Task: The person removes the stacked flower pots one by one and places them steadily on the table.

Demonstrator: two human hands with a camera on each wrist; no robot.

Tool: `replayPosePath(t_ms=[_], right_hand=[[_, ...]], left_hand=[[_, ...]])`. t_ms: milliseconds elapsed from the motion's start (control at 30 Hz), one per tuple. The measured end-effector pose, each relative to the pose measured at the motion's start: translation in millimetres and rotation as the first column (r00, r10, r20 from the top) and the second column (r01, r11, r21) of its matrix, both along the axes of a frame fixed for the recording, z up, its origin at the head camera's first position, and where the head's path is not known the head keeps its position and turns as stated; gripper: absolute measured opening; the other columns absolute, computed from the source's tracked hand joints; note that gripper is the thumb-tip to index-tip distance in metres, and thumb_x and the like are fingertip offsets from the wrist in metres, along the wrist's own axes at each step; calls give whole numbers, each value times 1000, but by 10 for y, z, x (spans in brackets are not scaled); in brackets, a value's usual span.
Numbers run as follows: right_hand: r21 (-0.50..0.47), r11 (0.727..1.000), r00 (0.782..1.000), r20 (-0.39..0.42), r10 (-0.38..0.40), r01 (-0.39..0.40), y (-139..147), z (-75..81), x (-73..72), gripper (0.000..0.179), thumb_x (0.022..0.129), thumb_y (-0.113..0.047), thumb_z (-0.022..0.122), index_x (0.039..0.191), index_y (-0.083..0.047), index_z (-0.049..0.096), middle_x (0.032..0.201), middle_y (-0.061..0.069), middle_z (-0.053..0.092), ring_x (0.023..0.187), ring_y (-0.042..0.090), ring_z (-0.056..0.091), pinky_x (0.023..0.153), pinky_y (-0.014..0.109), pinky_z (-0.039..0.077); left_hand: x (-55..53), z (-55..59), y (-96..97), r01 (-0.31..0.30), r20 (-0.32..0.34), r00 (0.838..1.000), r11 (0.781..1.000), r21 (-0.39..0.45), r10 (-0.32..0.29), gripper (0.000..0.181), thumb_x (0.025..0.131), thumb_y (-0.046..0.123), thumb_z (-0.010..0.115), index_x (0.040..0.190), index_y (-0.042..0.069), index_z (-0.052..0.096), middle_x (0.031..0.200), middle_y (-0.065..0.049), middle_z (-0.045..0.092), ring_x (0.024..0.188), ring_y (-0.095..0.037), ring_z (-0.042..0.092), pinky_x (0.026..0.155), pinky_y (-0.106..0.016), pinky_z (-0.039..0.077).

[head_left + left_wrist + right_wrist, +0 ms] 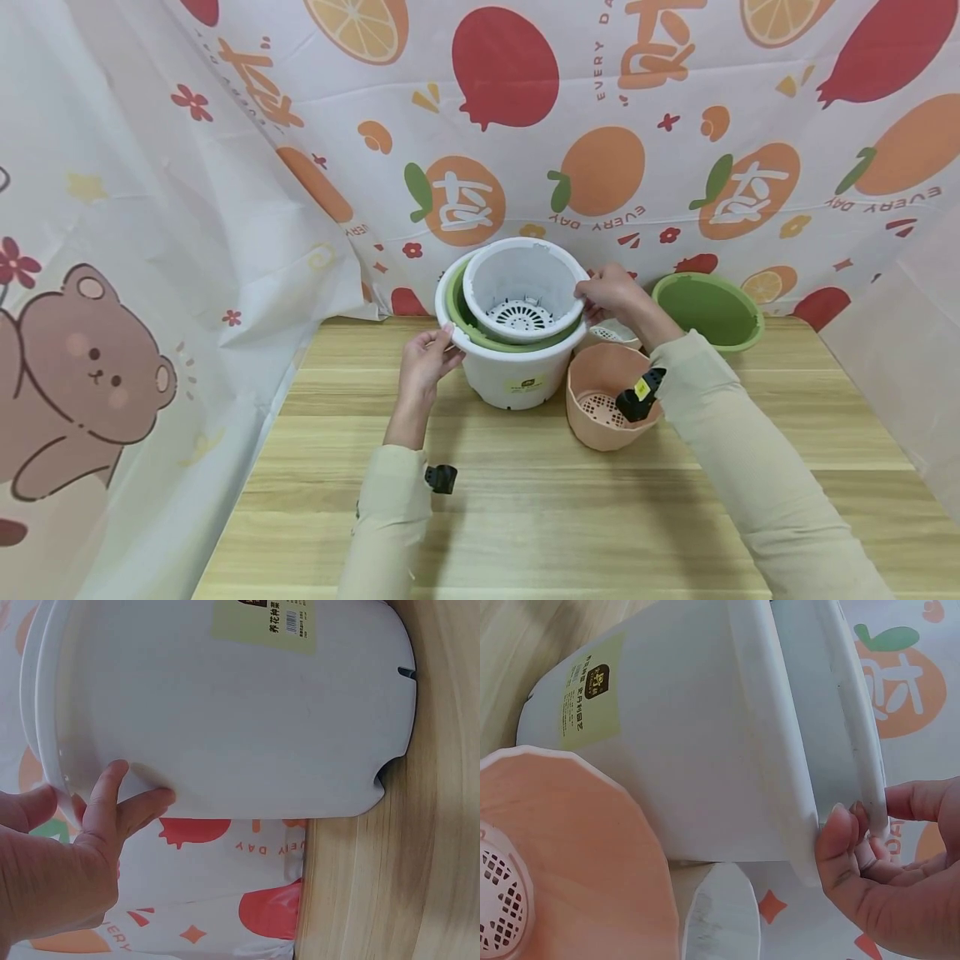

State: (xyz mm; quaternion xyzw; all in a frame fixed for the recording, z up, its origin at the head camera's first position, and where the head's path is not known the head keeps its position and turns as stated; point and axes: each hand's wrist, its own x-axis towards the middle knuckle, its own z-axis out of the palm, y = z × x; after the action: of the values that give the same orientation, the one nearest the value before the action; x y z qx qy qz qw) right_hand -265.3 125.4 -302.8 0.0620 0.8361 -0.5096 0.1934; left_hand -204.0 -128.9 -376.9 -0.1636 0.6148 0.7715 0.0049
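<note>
A large white flower pot [491, 383] stands on the table with a green pot [459, 312] nested inside it. Within that sits a smaller white pot [517, 271], tilted, its slotted bottom showing. My left hand [426, 362] grips the large pot's rim; in the left wrist view its thumb is at the rim and two fingers lie against the outer wall. On the other side, my right hand [617, 296] pinches the smaller white pot's rim, which in the right wrist view stands above the large pot's rim [780, 735]. The green pot is mostly hidden.
Right of the stack, an orange pot [592, 379] with a perforated bottom stands on the wooden table [525, 517]. Behind it is a small white pot [724, 915], partly covered. Another green pot [705, 308] leans near the printed cloth [525, 150] at the back.
</note>
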Motion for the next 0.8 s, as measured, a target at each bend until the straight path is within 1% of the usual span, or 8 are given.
replayPosePath(t_ms=[67,133,333,600,800], right_hand=[[-10,1000,1000,3,0,0,5,-2,1,16,90,-7,49,83,7,54,66,10,53,55,19,54,57,29,56],[-16,1000,1000,3,2,-2,9,-5,3,16,90,-6,49,85,8,54,67,11,52,55,19,54,58,30,56],[-17,1000,1000,3,10,-10,13,-12,8,16,91,-6,50,97,8,51,76,14,51,57,20,55,62,31,57],[-40,999,1000,25,1,0,27,-23,0,16,92,-6,50,101,6,47,86,18,51,59,19,57,64,30,57],[-62,998,1000,22,11,-9,44,-29,2,22,92,-5,50,108,10,46,87,18,51,58,18,58,65,29,57]], left_hand=[[0,-2,-5,1,0,1000,1000,-1,-1,22,95,15,51,102,-6,51,97,-16,58,72,-10,62,79,-26,53],[-3,-6,-7,0,1,1000,1000,2,0,21,95,15,51,100,-6,52,96,-15,59,71,-10,62,78,-26,53],[-6,-13,-11,-1,4,1000,1000,12,1,19,95,15,51,98,-4,51,89,-11,59,70,-10,62,79,-28,53],[13,-3,-4,-2,-7,1000,1000,21,2,16,95,13,51,95,-3,51,83,-7,60,70,-10,62,80,-30,53],[12,-1,-4,-5,-16,1000,1000,26,6,14,95,12,51,93,-2,51,80,-5,60,68,-10,62,80,-32,53]])
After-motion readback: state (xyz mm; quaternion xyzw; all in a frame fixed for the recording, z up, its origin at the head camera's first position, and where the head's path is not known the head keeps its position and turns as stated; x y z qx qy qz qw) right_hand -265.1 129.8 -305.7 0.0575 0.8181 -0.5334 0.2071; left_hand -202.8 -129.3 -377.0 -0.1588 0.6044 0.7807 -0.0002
